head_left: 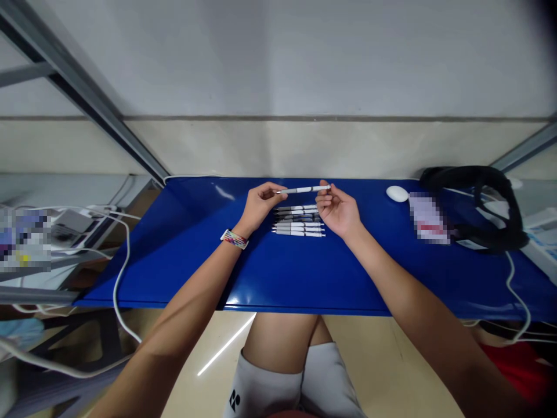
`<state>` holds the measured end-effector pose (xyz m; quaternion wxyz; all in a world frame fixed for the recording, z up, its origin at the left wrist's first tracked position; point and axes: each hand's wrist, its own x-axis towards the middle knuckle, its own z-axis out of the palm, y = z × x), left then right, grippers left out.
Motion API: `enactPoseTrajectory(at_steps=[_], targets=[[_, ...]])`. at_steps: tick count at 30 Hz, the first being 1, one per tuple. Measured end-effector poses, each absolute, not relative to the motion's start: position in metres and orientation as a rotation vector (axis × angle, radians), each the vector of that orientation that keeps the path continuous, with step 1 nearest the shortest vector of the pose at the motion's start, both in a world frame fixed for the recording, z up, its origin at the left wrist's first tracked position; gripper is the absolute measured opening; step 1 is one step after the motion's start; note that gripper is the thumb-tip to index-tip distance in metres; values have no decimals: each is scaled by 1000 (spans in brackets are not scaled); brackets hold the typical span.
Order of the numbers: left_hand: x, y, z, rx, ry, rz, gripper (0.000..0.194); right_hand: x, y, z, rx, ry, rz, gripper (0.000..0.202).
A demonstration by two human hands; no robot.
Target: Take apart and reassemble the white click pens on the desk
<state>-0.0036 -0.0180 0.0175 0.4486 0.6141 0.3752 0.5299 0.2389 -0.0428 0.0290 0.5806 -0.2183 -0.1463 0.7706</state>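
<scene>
A white and grey pen (303, 190) is held level above the blue table, stretched between my two hands. The fingers of my left hand (260, 204) pinch its grey, pointed end. At the other end, my right hand (338, 208) grips the pen near its push button between thumb and fingers, palm turned up. Just below the held pen, several similar pens (300, 226) lie side by side on the table, their tips pointing left. A patterned band circles my left wrist.
The blue table (304, 278) stands against a wall. To the right are a white mouse (397, 193), a blurred-out packet (429, 217) and a black headset-like strap (500, 203). White cables (122, 273) hang at the left edge; metal posts (100, 110) rise beside it.
</scene>
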Motion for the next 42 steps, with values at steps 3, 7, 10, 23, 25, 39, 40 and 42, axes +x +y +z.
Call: enactPoseTrajectory(at_steps=[3,7,10,23,25,39,40,42], targets=[[-3,-19,18,1515,925,1310,26,237,-43,30,-509,-320,1781,18],[-2,-18,17,1527,933,1305,27,236,-43,29,-547,-326,1754,15],[-3,-17,16,1529,933,1310,27,236,-44,29,-550,-337,1757,22],[-4,-15,13,1510,922,1327,28,235,-47,33,-480,-300,1784,20],[-4,-15,13,1509,925,1326,27,235,-46,31,-502,-339,1781,20],[-4,-15,13,1519,928,1321,26,234,-46,30,-532,-325,1754,18],[-4,-15,13,1515,925,1322,26,234,-46,30,-525,-312,1759,18],[-4,-15,14,1507,918,1326,26,234,-47,31,-521,-295,1769,18]])
